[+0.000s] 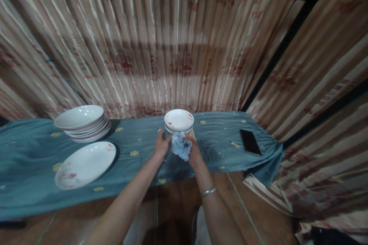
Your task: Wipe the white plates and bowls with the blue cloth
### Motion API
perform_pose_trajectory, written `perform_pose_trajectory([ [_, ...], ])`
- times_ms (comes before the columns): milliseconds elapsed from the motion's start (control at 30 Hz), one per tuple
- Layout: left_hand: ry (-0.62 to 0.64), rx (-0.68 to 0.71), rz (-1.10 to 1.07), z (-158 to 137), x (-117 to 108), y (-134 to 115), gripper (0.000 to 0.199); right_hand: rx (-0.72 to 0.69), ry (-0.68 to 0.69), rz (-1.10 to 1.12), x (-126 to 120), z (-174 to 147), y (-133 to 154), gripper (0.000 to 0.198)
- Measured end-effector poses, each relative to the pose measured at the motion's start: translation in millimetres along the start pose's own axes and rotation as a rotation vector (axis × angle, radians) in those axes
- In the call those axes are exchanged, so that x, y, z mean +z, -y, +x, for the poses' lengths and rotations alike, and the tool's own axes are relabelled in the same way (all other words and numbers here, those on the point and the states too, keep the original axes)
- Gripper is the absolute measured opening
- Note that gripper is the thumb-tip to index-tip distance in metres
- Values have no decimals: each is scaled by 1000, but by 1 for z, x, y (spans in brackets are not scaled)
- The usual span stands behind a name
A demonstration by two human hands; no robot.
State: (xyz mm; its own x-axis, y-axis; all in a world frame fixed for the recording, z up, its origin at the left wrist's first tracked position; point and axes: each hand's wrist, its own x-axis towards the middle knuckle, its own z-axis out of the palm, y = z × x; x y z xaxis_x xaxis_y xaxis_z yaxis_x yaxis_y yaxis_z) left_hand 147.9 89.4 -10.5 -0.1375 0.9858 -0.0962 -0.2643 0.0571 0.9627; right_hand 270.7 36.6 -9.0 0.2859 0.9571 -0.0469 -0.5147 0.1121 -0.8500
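Observation:
My right hand (196,154) grips a crumpled light blue cloth (181,146) just in front of a small stack of white plates (179,120) with flower prints. Left of the cloth is my left hand (162,145), thumb raised apart from the fingers and nothing visible in it. Its fingertips come close to the cloth and the front of the stack; whether they touch is unclear. Thin beige strips, perhaps sticks, show beside my right fingers (192,134), partly hidden by the hand and plates.
A tall stack of white dishes (89,130) stands at the left, with a large oval plate (86,165) before it. A black phone (250,142) lies at the right on the teal tablecloth (212,134). Pleated curtains (161,46) hang behind, with a dark frame post (276,57) at the right.

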Motion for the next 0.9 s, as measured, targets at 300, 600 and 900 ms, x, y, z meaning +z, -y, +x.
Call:
perform_pose_trajectory([
  [300,-377,-295,-389,-70,-117,-35,15,203,190,-169,48,-36,-26,29],
  [600,-509,-363,-431,-91,-212,-64,28,332,363,-278,117,-68,-78,22],
  [900,-373,-308,-320,-83,-243,-59,44,270,357,-274,121,-63,-95,14],
])
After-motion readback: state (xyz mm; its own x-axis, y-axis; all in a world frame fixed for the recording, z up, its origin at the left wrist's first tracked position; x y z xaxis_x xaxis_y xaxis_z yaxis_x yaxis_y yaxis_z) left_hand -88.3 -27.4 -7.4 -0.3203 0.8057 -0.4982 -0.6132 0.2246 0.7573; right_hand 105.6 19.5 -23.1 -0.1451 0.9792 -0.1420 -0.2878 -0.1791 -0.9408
